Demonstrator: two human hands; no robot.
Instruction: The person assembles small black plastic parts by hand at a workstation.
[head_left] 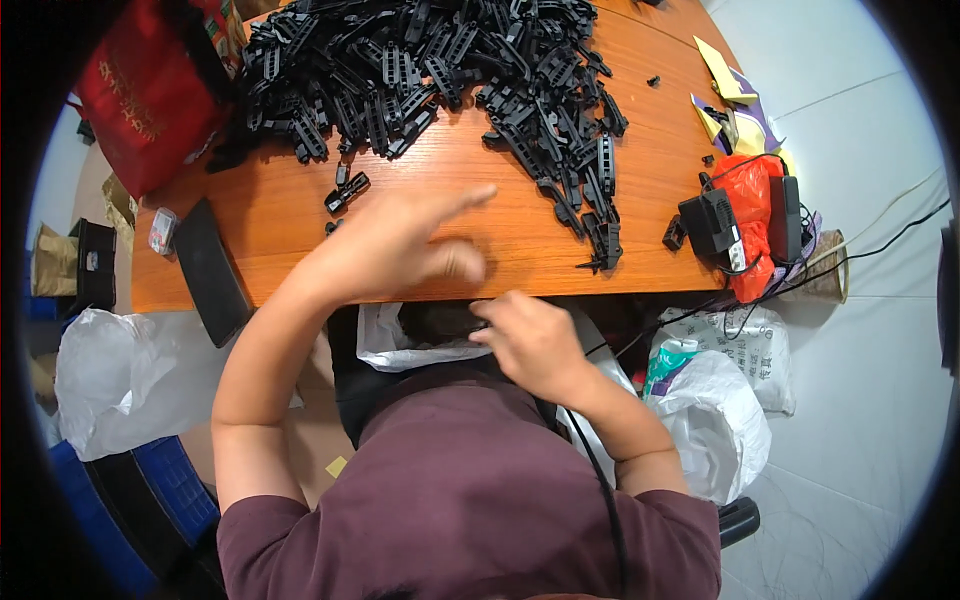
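Over the front of the wooden table (430, 190), my left hand (405, 240) is slightly blurred, with its index finger stretched out and the thumb apart. Nothing shows in it. My right hand (535, 345) is just below the table's front edge, its fingers pinched together at a small dark bit that is mostly hidden. Beside that hand, an open white bag (385, 357) rests at my lap with something dark inside. A big heap of black plastic parts (420, 65) covers the back of the table, and a narrower strip of them runs toward me. Small black pieces (347, 190) lie near my left hand.
A red bag (150, 95) and a dark flat slab (212, 270) are at the left. Black power adapters (708, 222) with cables and a red plastic bag (748, 185) sit at the right edge. White sacks (715, 415) stand on the floor at right, a translucent bag (120, 375) at left.
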